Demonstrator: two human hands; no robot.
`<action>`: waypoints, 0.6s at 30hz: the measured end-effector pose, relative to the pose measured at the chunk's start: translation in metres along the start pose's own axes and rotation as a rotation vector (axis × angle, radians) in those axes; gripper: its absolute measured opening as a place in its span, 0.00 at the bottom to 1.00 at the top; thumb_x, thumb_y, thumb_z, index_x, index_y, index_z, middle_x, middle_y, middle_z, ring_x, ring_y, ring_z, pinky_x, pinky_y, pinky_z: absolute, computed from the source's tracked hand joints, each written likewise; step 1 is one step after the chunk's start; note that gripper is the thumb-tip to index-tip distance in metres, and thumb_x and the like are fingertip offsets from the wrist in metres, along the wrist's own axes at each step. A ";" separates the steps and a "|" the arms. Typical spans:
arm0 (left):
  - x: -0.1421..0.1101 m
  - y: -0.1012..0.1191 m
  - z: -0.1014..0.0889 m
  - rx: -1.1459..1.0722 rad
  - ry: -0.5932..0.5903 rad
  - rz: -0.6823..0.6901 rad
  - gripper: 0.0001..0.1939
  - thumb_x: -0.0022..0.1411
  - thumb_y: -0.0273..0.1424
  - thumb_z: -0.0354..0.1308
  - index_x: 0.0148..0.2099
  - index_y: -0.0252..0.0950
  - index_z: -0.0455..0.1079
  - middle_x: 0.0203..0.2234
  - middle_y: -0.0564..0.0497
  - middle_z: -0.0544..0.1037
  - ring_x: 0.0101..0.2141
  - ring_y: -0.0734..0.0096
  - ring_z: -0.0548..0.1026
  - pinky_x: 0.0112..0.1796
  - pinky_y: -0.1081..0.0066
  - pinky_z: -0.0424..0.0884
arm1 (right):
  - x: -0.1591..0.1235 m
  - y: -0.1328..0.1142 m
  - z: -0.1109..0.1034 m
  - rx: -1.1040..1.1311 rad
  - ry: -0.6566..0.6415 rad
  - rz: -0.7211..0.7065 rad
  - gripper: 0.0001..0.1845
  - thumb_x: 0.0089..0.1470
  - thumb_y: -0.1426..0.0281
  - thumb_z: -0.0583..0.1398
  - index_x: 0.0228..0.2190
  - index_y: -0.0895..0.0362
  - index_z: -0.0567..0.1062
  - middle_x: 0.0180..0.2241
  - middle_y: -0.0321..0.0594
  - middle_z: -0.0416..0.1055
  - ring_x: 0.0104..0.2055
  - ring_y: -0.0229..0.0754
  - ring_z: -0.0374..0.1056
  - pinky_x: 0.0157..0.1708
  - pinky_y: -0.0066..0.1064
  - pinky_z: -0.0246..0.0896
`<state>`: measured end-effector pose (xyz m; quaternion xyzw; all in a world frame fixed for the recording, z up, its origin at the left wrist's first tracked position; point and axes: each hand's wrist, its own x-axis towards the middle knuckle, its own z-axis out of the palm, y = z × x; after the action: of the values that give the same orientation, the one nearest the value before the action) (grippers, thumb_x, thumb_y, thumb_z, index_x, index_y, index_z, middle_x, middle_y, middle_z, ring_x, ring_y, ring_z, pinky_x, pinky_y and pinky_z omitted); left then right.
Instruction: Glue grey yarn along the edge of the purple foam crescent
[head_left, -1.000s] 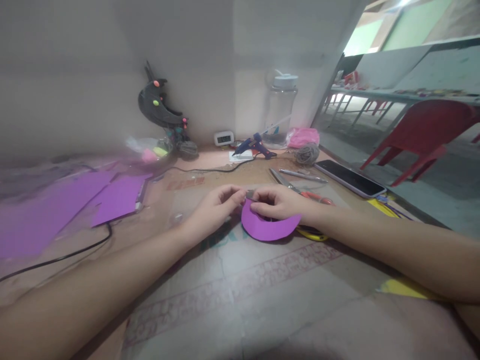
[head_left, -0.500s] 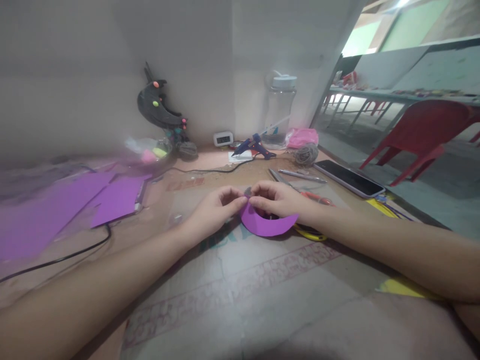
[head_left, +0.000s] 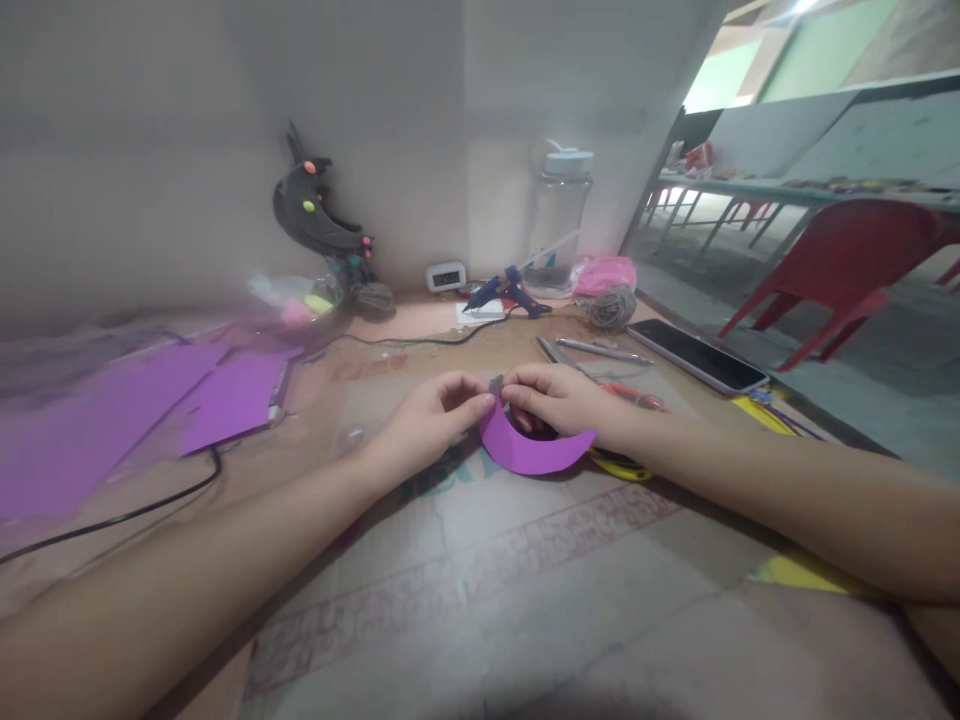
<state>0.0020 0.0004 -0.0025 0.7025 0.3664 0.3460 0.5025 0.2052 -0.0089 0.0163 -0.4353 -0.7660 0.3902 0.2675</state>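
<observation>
A crescent cut from purple paper [head_left: 534,456] is held above the table, its curve bowed toward me. My left hand [head_left: 450,405] pinches the crescent's upper left tip between thumb and fingers. A small dark grey bit [head_left: 495,383] shows at that tip, between the two hands. My right hand [head_left: 544,395] is closed close beside it, thumb against fingers; what lies between them is too small to make out. Under and behind the right wrist are scissors with orange handles [head_left: 634,397] and a yellow-handled tool [head_left: 621,466], partly hidden.
Purple paper sheets [head_left: 240,400] and a black cable [head_left: 142,512] lie at left. Behind are a black crescent ornament [head_left: 307,210], a small clock [head_left: 446,277], a blue glue gun [head_left: 502,290], a bottle [head_left: 561,205] and grey yarn [head_left: 611,308]. A pen [head_left: 604,351] and phone [head_left: 697,357] lie right.
The crescent has shifted slightly up and left. My right thumb has come off the paper's face, drawing back a little from the tip; my left hand keeps its pinch.
</observation>
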 end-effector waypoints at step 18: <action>-0.002 0.003 0.002 0.041 0.003 -0.003 0.11 0.61 0.39 0.59 0.38 0.36 0.70 0.31 0.51 0.76 0.30 0.74 0.72 0.33 0.72 0.68 | 0.000 0.003 0.001 0.021 0.092 -0.034 0.14 0.55 0.59 0.58 0.30 0.58 0.71 0.21 0.32 0.67 0.23 0.34 0.61 0.25 0.28 0.55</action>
<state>0.0029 -0.0029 0.0000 0.7117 0.3752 0.3387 0.4878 0.2054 -0.0084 0.0132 -0.4369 -0.7560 0.3734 0.3133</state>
